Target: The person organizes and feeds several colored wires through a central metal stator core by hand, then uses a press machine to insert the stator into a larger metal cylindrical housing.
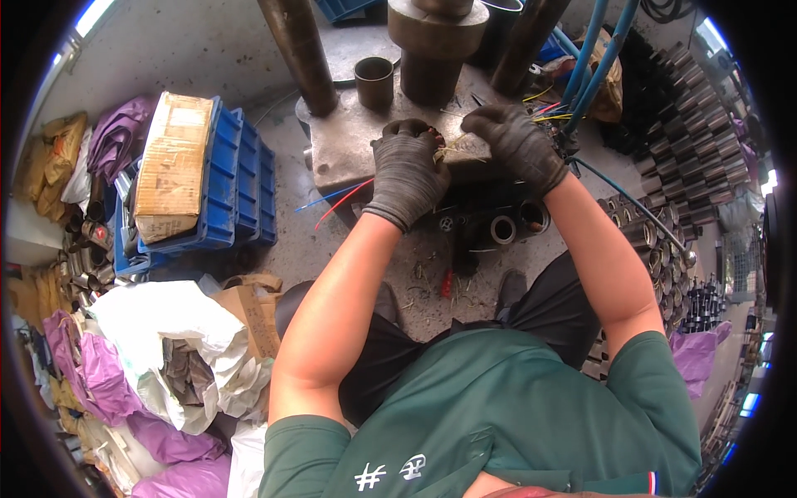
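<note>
Both my hands wear dark grey knitted gloves and are over the front of a worn metal press bed (342, 153). My left hand (408, 173) is closed with its fingers curled; what lies inside is mostly hidden, with a small dark reddish bit at the fingertips. A red wire (342, 204) and a blue wire (329, 198) stick out to the left beside that hand. Thin yellowish strands (455, 150) lie between the hands. To the right, my right hand (516, 145) has its fingers bent together near the strands; whatever they pinch is too small to make out.
An open metal cylinder (374, 83) stands on the bed, left of the press ram (437, 37). Steel columns (300, 58) rise behind. Blue crates (241, 178) with a cardboard box (174, 158) are left. Stacked metal tubes (697, 158) fill the right. Blue hoses (599, 70) hang nearby.
</note>
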`<state>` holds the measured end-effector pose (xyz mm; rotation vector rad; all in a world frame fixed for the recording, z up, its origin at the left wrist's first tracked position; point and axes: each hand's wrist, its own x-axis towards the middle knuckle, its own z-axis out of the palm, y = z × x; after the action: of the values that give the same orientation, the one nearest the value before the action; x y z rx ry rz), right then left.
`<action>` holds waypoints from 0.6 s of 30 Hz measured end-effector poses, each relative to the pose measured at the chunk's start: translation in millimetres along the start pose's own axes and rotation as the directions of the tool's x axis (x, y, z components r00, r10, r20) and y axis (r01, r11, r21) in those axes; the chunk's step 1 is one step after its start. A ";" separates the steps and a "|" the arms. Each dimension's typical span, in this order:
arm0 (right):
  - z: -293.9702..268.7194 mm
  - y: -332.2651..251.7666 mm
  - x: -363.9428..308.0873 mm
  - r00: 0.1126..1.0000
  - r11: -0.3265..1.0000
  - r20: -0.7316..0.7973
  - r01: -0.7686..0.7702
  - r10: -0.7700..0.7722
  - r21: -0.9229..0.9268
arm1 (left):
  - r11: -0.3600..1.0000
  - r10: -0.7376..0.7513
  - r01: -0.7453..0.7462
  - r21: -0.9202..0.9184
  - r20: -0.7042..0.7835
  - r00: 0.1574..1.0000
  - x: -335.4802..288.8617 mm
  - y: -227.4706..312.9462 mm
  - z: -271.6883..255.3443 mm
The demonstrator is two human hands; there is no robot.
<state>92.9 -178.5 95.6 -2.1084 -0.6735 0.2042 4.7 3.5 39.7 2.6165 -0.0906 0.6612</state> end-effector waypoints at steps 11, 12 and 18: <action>12.9 9.6 17.6 0.827 0.895 0.552 0.163 0.104 -0.414 | 0.997 -0.080 0.080 -0.002 -0.100 0.992 -11.0 -4.8 14.4; 15.6 13.3 17.5 0.825 0.896 0.555 0.163 0.106 -0.414 | 0.997 -0.083 0.083 -0.003 -0.099 0.992 -11.6 -5.2 14.4; 16.3 44.1 24.3 0.722 0.733 0.534 0.632 -0.439 -0.251 | 0.990 -0.133 0.134 0.033 -0.022 0.991 -7.7 2.0 16.4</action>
<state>124.2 -174.2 53.1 -2.1540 -1.7356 0.2177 4.7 -5.8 23.9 2.6207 0.1019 0.6469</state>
